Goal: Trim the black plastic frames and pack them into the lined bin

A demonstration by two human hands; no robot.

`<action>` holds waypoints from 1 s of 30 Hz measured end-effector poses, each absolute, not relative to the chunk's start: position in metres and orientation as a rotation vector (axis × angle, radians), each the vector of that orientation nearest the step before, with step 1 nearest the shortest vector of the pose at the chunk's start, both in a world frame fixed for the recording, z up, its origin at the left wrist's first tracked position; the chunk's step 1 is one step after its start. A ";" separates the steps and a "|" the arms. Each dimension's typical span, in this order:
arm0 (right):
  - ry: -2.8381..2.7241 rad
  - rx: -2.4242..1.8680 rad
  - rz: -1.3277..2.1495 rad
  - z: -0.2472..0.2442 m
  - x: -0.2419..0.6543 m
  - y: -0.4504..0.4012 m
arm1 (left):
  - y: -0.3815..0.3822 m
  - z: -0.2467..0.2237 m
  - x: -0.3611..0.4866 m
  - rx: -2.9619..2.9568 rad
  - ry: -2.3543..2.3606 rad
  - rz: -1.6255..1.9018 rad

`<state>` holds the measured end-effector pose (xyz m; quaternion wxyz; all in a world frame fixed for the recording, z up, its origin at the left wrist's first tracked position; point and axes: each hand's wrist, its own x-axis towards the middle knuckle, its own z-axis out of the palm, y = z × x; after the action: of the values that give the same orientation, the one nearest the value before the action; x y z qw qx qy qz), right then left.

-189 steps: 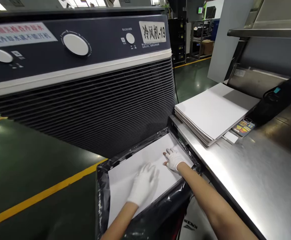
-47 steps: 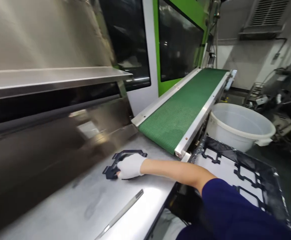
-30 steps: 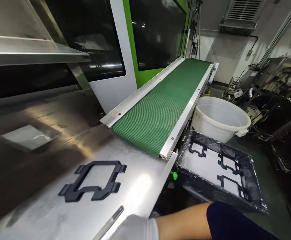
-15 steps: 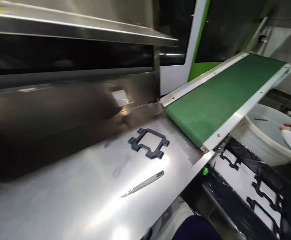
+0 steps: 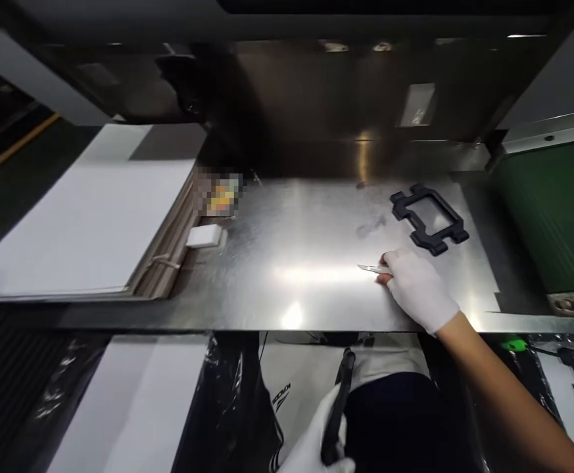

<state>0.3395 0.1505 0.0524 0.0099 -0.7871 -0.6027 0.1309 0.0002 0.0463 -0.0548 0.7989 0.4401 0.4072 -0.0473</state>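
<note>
A knife is pinched between the thumb and curled fingers of the right hand, just nearer the wearer and left of the black frame that lies flat on the counter; its thin blade is pointed leftward, away from that frame, and most of its handle is hidden; a black part, seen nearly edge-on, is clasped in the fingers of the left hand, farther nearward and leftward of the frame; from the right hand this part is reached left and toward the body, its long axis steeply crossing the knife's, though its full outline cannot be told; white knitted gloves are worn; the frame is matte, angular and tabbed, against brushed, glossy metal; well left of the frame, smooth white sheets are stacked, with a small white block between; right of the frame, a ribbed green belt is seen; left and nearward, crinkled, shiny black plastic is draped beside a pale sheet.
</note>
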 end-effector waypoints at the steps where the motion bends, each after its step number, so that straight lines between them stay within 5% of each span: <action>1: -1.930 -2.534 0.431 0.047 0.342 0.160 | 0.042 -0.057 -0.001 0.995 0.918 -0.074; 8: -1.686 -2.506 0.776 0.064 0.350 0.123 | 0.022 -0.051 0.018 1.057 1.158 0.120; 14: -1.593 -1.697 1.921 0.040 0.273 0.036 | 0.022 -0.043 0.036 1.011 1.207 0.252; 20: -1.707 -1.954 1.687 -0.017 0.209 -0.007 | 0.017 -0.045 0.041 1.057 1.213 0.281; 30: -1.670 -2.007 1.783 -0.011 0.207 0.000 | 0.017 -0.039 0.044 0.931 1.215 0.317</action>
<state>0.2074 0.0001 -0.0105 -0.0101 -0.6348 -0.5282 0.5639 0.0444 0.0169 -0.0394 0.7099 0.4193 0.5475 0.1429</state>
